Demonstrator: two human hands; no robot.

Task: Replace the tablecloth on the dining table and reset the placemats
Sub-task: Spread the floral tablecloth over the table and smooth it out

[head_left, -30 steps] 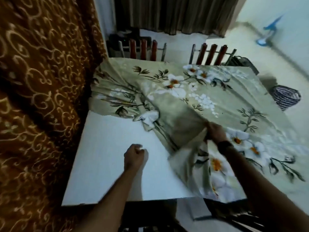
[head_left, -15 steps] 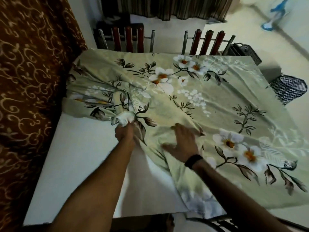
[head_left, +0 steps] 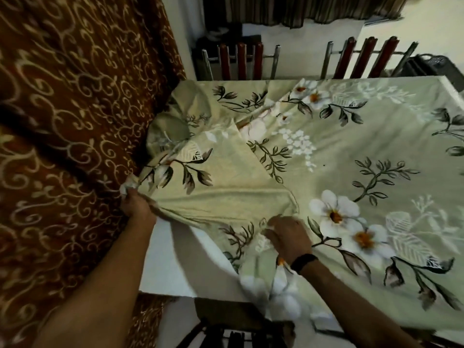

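Head camera looks down on a white dining table (head_left: 165, 267) mostly covered by a pale green floral tablecloth (head_left: 351, 151), a thin, soft fabric printed with white blossoms and dark leafy sprigs. The left hand (head_left: 136, 205) is closed around a bunched corner of the tablecloth at the table's left edge, touching a rust-brown curtain (head_left: 75, 121) with cream scrollwork. The right hand (head_left: 288, 237), fingers loosely curled with a black wristband (head_left: 303, 262) on the wrist, pinches a fold near the front edge; how firm that pinch is I cannot tell. Between the hands the fabric is pulled taut into a ridge, while the near left corner of the table is bare. No placemats are in view.

The main risk is uneven pull: dragging toward the left corner could draw the far side short or skew the print. The cloth is rumpled near the curtain, so folds may stay trapped there. It could also snag against the heavy curtain. Slatted chair backs (head_left: 241, 62) beyond the far edge could catch the hem.
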